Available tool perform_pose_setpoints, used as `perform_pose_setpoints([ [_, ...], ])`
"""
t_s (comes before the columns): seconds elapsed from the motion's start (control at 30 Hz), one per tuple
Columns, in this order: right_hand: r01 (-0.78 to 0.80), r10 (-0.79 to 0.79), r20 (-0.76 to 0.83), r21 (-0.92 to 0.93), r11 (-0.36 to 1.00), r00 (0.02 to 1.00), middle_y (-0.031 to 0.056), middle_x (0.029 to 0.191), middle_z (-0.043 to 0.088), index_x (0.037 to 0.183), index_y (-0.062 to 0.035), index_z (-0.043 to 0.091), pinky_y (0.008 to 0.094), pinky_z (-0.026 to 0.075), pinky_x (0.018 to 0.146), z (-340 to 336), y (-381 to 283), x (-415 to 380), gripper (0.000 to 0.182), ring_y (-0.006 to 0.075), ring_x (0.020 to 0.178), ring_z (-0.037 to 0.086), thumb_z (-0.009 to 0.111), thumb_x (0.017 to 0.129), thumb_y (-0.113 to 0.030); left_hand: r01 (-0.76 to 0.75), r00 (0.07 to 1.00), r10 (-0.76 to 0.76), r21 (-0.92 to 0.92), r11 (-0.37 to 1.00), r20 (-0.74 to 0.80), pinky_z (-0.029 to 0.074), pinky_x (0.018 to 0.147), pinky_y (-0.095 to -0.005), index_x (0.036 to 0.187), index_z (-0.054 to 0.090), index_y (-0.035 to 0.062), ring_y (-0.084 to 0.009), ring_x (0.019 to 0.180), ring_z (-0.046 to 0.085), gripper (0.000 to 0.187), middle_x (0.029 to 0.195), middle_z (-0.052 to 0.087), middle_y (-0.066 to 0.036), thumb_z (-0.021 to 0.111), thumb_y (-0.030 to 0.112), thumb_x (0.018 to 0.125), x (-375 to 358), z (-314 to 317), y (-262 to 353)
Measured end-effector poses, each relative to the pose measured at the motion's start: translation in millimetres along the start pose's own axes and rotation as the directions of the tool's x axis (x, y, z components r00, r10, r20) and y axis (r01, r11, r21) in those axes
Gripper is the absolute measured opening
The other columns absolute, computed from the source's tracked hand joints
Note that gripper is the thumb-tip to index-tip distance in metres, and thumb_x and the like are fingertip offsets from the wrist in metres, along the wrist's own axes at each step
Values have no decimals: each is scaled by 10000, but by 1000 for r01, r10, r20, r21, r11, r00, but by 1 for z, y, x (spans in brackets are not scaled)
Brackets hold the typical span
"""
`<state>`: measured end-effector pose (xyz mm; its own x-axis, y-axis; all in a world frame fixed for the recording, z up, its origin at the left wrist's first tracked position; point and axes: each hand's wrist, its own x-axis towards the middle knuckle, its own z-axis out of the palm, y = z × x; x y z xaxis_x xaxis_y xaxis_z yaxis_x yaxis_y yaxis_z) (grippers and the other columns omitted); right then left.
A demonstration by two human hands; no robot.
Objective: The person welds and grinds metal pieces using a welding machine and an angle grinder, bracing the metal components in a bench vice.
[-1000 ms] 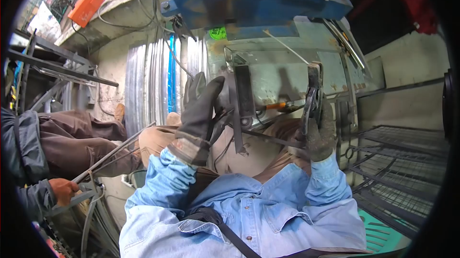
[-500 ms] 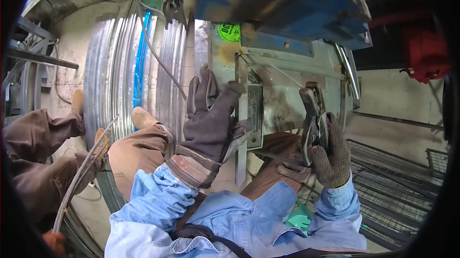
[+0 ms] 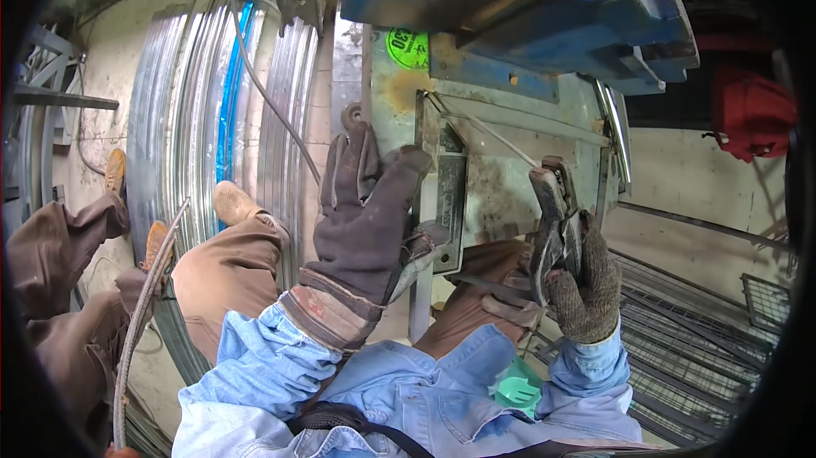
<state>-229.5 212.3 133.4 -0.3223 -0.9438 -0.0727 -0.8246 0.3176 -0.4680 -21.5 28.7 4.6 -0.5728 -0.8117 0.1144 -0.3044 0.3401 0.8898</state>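
Note:
My left hand [image 3: 364,203], in a dark thick glove, lies with its fingers spread beside an upright flat metal bar [image 3: 425,203]. Its index finger and thumb overlap that bar in the view. Close beyond the fingertips is a small metal piece with a round hole [image 3: 351,113]. My right hand [image 3: 586,292], in a grey-brown knitted glove, is closed around a worn welding electrode holder [image 3: 552,211]. A thin welding rod [image 3: 491,133] runs from its jaws toward the upper left, its far end at the corner of a metal frame [image 3: 544,121].
A blue machine [image 3: 510,11] overhangs the top. Long metal profiles [image 3: 183,118] lie on the floor at left, along with a cable [image 3: 272,101]. Another person's legs [image 3: 64,245] are at far left. Wire mesh panels [image 3: 680,330] lie at lower right, and a red cloth [image 3: 748,113] hangs above.
The camera view has shifted slightly, so the floor profiles appear further left and the blue machine further right. Both hands keep nearly the same pose, and the rod stays at the frame corner.

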Motion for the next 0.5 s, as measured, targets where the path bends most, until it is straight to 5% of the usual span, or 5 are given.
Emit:
perform_pose_setpoints([
  [0.13, -41, 43, 55, -34, 999, 998, 374, 1296, 644, 1352, 33, 627, 452, 642, 782, 0, -9, -3, 554, 457, 1039, 760, 841, 898, -203, 94, 996, -93, -136, 986, 14, 495, 1140, -388, 1455, 629, 209, -341, 1394, 527, 730, 1520, 486, -187, 905, 173, 780, -6, 5, -1],
  [0.23, -190, 220, -28, 402, 895, 975, 359, 1295, 652, 1377, 76, 592, 436, 635, 777, 4, -16, -3, 594, 454, 991, 765, 834, 915, -210, 128, 992, -123, -212, 969, 36, 521, 1117, -369, 1457, 627, 213, -333, 1386, 541, 731, 1567, 426, -211, 903, 141, 784, -9, 5, 2],
  [0.33, -188, 193, 21, 355, 916, 981, 365, 1342, 626, 1426, 83, 549, 434, 630, 826, -4, -22, -1, 615, 433, 1029, 755, 802, 939, -195, 145, 989, -138, -209, 967, 49, 534, 1104, -355, 1458, 623, 209, -313, 1362, 562, 732, 1589, 387, -210, 896, 105, 787, -13, 4, 3],
  [0.43, -45, 53, 137, -63, 997, 989, 336, 1290, 668, 1502, 160, 429, 407, 613, 883, -13, -19, -6, 683, 310, 1120, 738, 732, 968, -137, 102, 995, -104, -285, 953, 7, 538, 1096, -350, 1458, 616, 207, -304, 1357, 568, 730, 1598, 376, -211, 888, 85, 791, -14, 5, 4],
  [0.5, -113, 109, 103, 35, 993, 989, 299, 1277, 678, 1545, 107, 409, 397, 606, 874, -11, -17, -8, 706, 267, 1133, 722, 735, 963, -126, 112, 994, -112, -300, 947, 19, 525, 1113, -378, 1460, 612, 203, -330, 1376, 551, 735, 1597, 380, -219, 894, 114, 787, -18, 5, 3],
])
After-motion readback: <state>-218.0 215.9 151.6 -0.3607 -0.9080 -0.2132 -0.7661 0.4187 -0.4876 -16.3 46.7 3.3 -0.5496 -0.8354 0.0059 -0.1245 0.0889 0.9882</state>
